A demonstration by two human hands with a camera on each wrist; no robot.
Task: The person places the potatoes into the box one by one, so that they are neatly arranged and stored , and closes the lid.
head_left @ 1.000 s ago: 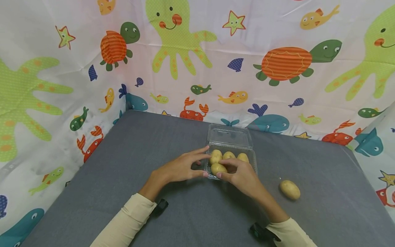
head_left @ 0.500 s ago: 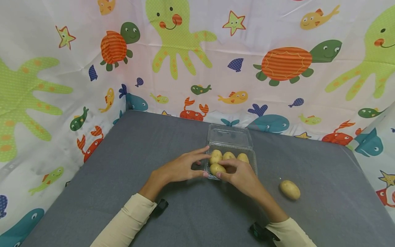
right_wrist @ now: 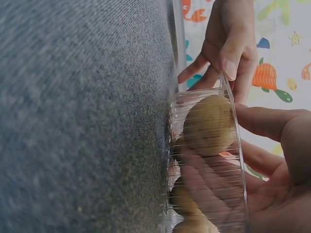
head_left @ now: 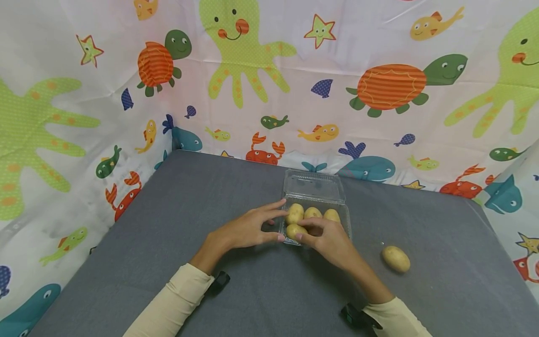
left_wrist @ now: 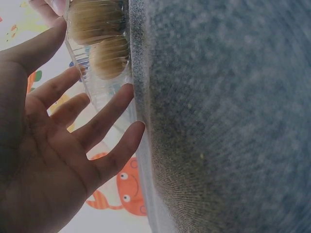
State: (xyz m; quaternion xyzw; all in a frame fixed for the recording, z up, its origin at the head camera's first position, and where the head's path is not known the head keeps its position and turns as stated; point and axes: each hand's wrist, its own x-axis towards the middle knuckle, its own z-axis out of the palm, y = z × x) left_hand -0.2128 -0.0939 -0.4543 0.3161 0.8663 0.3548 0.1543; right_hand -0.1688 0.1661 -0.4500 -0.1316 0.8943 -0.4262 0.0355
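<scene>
A clear plastic clamshell box (head_left: 347,223) lies with its lid (head_left: 313,186) folded back. Several potatoes are inside, three along the back and one front-left potato (head_left: 294,231). My right hand (head_left: 330,241) reaches into the box, its thumb and fingers around the right side of that front-left potato; in the right wrist view its fingers show through the clear wall beside the potato (right_wrist: 210,125). At the box's left side, my left hand (head_left: 250,228) touches the rim with spread fingers; in the left wrist view its thumb (left_wrist: 46,41) lies against the plastic edge.
One loose potato (head_left: 396,259) lies on the grey cloth-covered table (head_left: 236,299), right of the box. Behind the table hangs a curtain (head_left: 269,93) printed with sea animals, close to the lid. It also runs along both sides.
The front-left potato has shifted slightly left inside the box, between the right hand and the left wall. Both hands stay almost where they were.
</scene>
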